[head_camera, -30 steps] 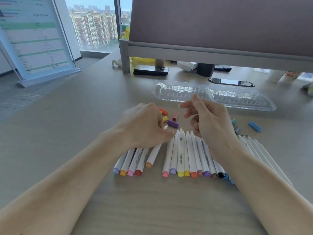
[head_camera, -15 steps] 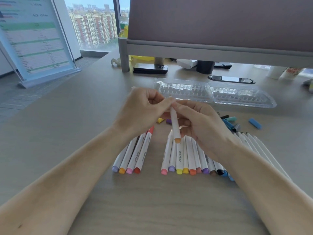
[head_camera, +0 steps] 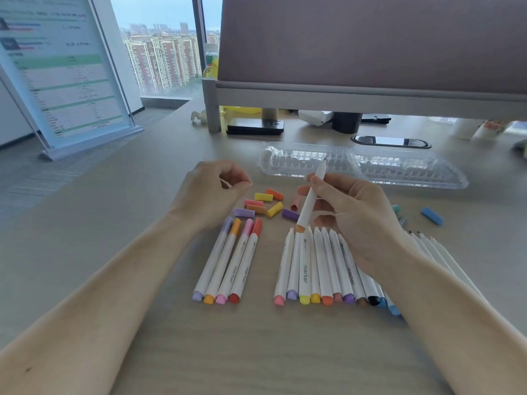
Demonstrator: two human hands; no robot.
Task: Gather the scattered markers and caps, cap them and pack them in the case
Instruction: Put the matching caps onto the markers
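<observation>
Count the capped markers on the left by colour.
Lilac marker: 1
Orange marker: 1
Pink marker: 1
Red marker: 1
Total: 4
</observation>
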